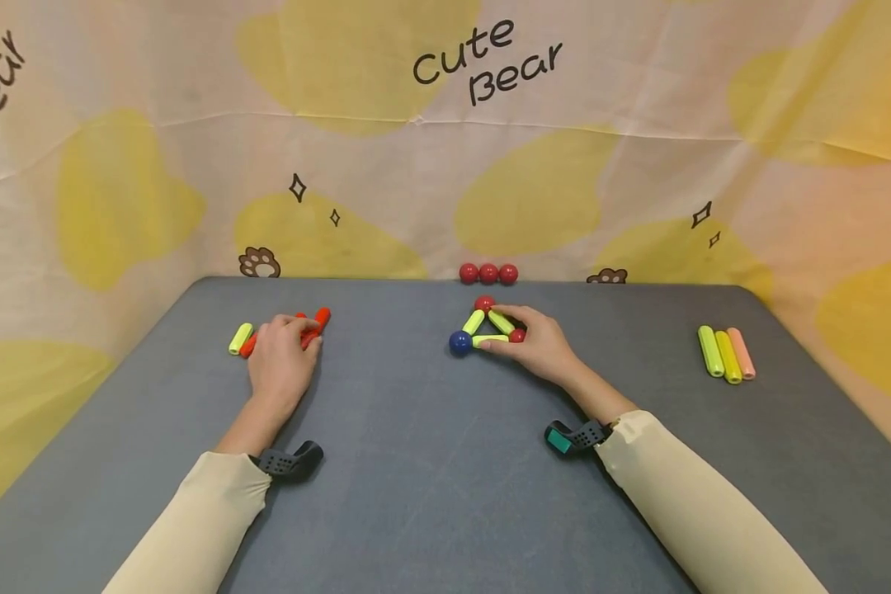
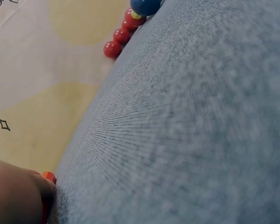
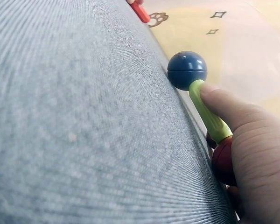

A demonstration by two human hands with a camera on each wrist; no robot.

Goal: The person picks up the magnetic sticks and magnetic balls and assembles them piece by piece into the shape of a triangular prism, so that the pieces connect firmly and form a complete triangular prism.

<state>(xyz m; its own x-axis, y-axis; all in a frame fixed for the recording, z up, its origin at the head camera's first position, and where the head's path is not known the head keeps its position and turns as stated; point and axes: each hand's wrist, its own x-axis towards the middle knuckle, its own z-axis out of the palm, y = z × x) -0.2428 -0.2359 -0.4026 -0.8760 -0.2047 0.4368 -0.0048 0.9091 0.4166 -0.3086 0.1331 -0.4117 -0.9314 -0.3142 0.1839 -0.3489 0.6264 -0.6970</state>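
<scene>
A small triangle of lime rods (image 1: 474,321) lies on the grey table, joined by a blue ball (image 1: 460,343) at the left corner, a red ball (image 1: 485,304) at the far one and another red ball (image 1: 516,336) at the right. My right hand (image 1: 538,346) grips this triangle from the right; in the right wrist view its thumb (image 3: 224,102) presses along a lime rod (image 3: 207,114). Over on the left, my left hand (image 1: 282,355) pinches an orange-red rod (image 1: 322,317) among other orange-red rods (image 1: 248,346), which its fingers partly cover.
A lime rod (image 1: 241,338) lies just left of my left hand. Three red balls (image 1: 488,273) stand in a row at the table's far edge, against the printed cloth (image 1: 386,190). At the right lie a green rod (image 1: 710,351), a yellow rod (image 1: 728,357) and a pink rod (image 1: 741,354).
</scene>
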